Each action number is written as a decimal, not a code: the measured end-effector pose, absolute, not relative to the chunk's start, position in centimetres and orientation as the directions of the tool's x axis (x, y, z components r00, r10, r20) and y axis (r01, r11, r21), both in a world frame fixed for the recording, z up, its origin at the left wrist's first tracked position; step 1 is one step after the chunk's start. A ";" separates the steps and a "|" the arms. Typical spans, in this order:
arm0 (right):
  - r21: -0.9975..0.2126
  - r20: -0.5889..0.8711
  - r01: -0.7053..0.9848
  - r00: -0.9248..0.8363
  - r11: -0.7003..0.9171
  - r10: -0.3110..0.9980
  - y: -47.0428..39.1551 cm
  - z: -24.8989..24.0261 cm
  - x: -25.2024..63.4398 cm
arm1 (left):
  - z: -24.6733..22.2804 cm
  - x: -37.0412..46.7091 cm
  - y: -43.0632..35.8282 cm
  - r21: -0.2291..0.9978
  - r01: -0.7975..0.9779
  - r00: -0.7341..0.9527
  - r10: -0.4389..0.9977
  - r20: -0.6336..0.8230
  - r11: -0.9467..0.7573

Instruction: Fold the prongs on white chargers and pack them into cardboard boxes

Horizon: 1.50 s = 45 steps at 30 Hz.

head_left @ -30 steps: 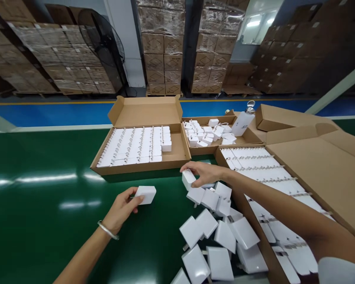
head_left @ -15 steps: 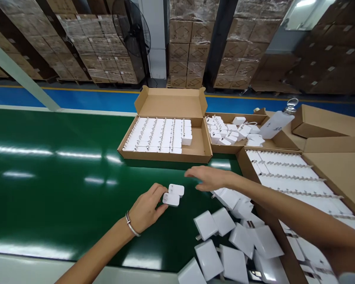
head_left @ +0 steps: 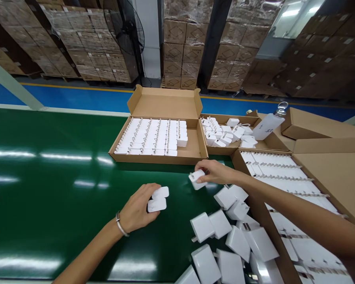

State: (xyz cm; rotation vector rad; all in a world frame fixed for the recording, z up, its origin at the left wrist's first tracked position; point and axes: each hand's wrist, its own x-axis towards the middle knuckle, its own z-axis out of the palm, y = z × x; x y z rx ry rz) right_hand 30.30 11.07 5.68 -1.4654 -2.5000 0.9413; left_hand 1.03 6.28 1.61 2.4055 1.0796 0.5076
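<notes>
Two white adapters (head_left: 157, 204) sit side by side in the grasp of my left hand (head_left: 137, 207), over the green surface. My right hand (head_left: 215, 172) pinches another white adapter (head_left: 197, 179) by its side, just in front of the open boxes. Below my right forearm lies a loose pile of white adapters (head_left: 205, 262). Beyond my hands, an open cardboard box (head_left: 156, 159) holds rows of white adapters with their prongs showing; its right end shows bare cardboard.
A second box (head_left: 225, 150) holds jumbled adapters and a white bottle (head_left: 268, 125). At the right, a larger box (head_left: 254, 197) is filled with rows of adapters. A black fan (head_left: 127, 27) and stacked cartons stand behind the green table (head_left: 47, 205).
My right hand, empty before, now holds an adapter. My left hand has moved a little left with its two adapters, which are now tilted. The whole view has shifted slightly.
</notes>
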 end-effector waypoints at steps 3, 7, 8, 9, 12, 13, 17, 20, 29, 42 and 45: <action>-0.644 -0.064 0.694 -0.467 0.320 0.882 11.2 4.0 26.8 | 1.7 -0.5 5.9 0.544 0.600 0.640 0.760 0.112 -0.586; -0.704 -0.026 0.591 -0.574 0.393 0.818 11.0 2.4 22.2 | 1.0 -0.2 4.7 0.576 0.621 0.558 0.816 0.151 -0.531; -0.721 -0.044 0.558 -0.630 0.411 0.776 10.8 2.3 21.6 | 0.8 -0.1 4.4 0.586 0.640 0.517 0.842 0.151 -0.498; -0.734 -0.062 0.535 -0.666 0.419 0.743 10.6 2.4 21.3 | 0.5 -0.1 4.1 0.596 0.654 0.484 0.863 0.142 -0.465; -0.736 -0.102 0.562 -0.644 0.378 0.758 9.3 3.0 21.2 | -0.1 -0.5 3.4 0.618 0.671 0.451 0.887 0.097 -0.409; -0.723 -0.106 0.584 -0.621 0.368 0.776 8.7 3.0 21.2 | -0.2 -0.8 3.2 0.623 0.672 0.450 0.889 0.086 -0.401; -0.680 -0.096 0.600 -0.642 0.421 0.760 7.1 2.6 20.7 | 0.1 -1.4 3.1 0.651 0.651 0.475 0.878 0.049 -0.389; -0.892 -0.220 0.436 -0.652 0.121 0.726 7.2 2.8 20.1 | 1.2 -0.7 3.1 0.674 0.632 0.475 0.878 0.053 -0.382; -0.403 -0.194 -0.305 -0.893 -0.863 0.406 7.4 4.4 19.8 | 5.3 2.6 2.5 0.777 0.521 0.248 0.933 0.259 -0.354; -0.309 -0.342 -0.335 -0.834 -0.890 0.433 7.7 4.2 20.5 | 5.2 3.3 3.3 0.805 0.497 0.278 0.938 0.206 -0.324; -0.266 -0.288 -0.363 -0.854 -0.893 0.433 7.5 3.4 20.9 | 5.1 3.6 3.5 0.820 0.472 0.292 0.935 0.203 -0.325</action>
